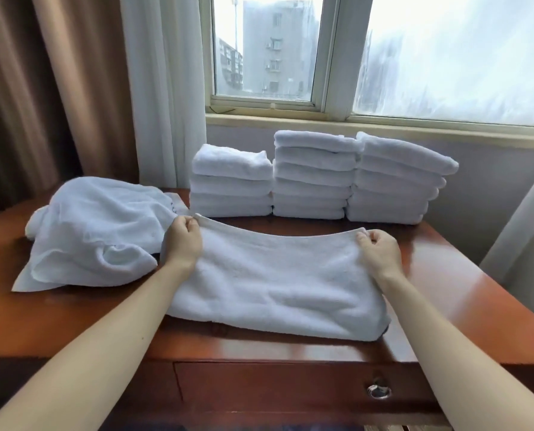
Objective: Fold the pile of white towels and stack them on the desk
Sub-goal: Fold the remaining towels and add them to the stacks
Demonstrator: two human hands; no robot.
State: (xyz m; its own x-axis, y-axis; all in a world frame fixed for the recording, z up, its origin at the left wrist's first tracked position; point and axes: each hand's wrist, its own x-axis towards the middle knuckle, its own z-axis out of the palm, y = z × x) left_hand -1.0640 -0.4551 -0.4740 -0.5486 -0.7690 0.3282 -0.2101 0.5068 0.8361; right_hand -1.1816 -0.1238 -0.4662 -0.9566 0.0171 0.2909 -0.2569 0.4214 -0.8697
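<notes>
While lying spread across the centre of the polished reddish-brown wooden desk [446, 275], with a drawer knob at lower right, a white terry-cloth towel [275, 284] caught mid-fold, far edge lifted slightly and sagging in a shallow curve between two held corners. Left hand [183, 241], centre-left of the frame, closed in a pinch on the far left corner, fingers [194, 223] curled tight around the hem. Right hand [379, 250], centre-right, closed likewise on the far right corner, fingertips [363, 236] narrowed onto the cloth, nothing else touched. Soft, limp and light by every sign: drooping where unsupported, rumpling along the near edge, unlikely to slip or suffer from a firm grip. Best taken at the corners or along the hem, as now, so the edge stays straight; a hold nearer the middle likely to bunch it. Heaped at middle left, touching the spread towel's left side, a crumpled pile of unfolded white towels [94, 231], awaiting folding. Ranged along the back of the desk under the window sill [384, 127], upper centre, three stacks of folded white towels [314, 175] side by side, the left one lower than the other two. Brown and white curtains [82, 88] at upper left.
</notes>
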